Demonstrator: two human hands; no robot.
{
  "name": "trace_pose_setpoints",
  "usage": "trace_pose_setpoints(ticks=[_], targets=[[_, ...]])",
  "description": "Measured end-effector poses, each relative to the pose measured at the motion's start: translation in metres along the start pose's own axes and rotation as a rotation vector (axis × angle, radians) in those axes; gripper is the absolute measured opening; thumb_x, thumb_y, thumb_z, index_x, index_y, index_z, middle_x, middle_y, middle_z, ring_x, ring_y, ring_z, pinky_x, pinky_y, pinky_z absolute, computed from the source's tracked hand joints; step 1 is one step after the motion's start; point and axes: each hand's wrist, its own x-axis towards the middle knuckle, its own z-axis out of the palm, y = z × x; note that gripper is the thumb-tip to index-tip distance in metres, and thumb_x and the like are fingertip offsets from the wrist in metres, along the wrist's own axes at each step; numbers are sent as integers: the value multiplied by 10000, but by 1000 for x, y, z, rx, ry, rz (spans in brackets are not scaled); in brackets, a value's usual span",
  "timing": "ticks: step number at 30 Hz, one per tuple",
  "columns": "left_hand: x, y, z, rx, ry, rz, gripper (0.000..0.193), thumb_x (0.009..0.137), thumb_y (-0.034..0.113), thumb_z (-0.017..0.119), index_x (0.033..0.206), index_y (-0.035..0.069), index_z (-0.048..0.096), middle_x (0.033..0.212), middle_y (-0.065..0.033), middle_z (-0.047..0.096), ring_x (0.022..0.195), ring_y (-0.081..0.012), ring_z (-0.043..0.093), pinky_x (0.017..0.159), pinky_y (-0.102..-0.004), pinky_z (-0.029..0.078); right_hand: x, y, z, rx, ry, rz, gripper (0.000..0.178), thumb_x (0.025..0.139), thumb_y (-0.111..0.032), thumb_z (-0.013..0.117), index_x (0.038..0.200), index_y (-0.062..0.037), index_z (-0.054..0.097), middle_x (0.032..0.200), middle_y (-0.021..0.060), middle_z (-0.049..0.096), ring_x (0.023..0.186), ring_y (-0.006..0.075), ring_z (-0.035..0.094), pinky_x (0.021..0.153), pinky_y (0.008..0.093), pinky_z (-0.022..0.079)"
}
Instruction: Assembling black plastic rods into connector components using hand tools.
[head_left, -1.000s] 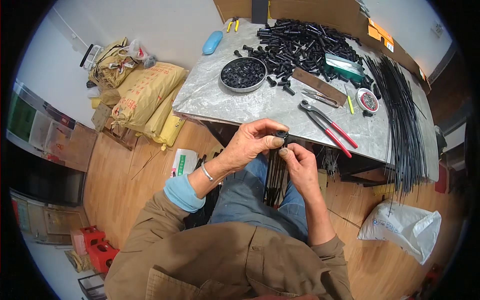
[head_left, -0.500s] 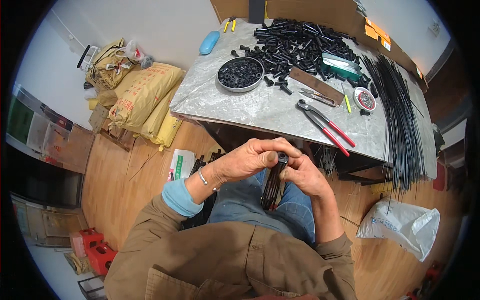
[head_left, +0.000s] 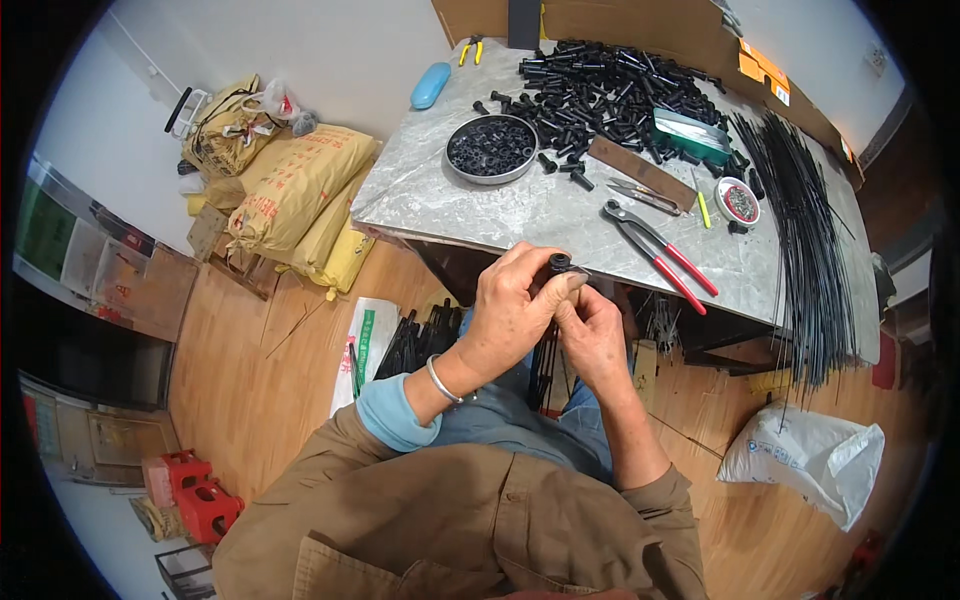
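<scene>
Black and round-ended, a small fitting (head_left: 559,263) sits at the fingertips of the left hand (head_left: 515,300), its round end facing up toward my camera. I see the left thumb and forefinger pinching it. The right hand (head_left: 597,340) is just beside, its fingers bent and drawn together near the left thumb; I cannot tell what they pinch, because the grip is hidden. Below the fingers, thin black strands (head_left: 543,370) hang down. Beyond the fingers, on the gray table (head_left: 550,218), I find red-handled pincers (head_left: 691,269) to the right and a round metal tray (head_left: 492,181) of black rings (head_left: 490,145) to the left. Farther beyond lies a heap of bolt-shaped black pieces (head_left: 610,95). Well to the right of the fingers, long black rods (head_left: 808,250) reach over the table edge.
</scene>
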Motion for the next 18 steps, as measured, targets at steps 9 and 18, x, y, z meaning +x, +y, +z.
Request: trace_pose_setpoints(ticks=[9, 18], targets=[[2, -1, -32, -344, -256, -149, 230, 830, 140, 675, 997, -17, 662, 893, -46, 585, 850, -114, 562, 736, -239, 455, -6, -16, -10, -110, 27, -193, 251, 874, -209, 672, 787, 10, 588, 718, -24, 558, 687, 50, 486, 612, 199, 405], [1, -13, -34, -455, -351, -177, 230, 838, 221, 660, 915, 15, 594, 832, -6, 522, 736, -72, 491, 642, -212, 419, -6, -8, -15, 30, -214, -78, 268, 906, -233, 632, 743, -26, 587, 659, -14, 560, 629, 60, 528, 568, 210, 424]])
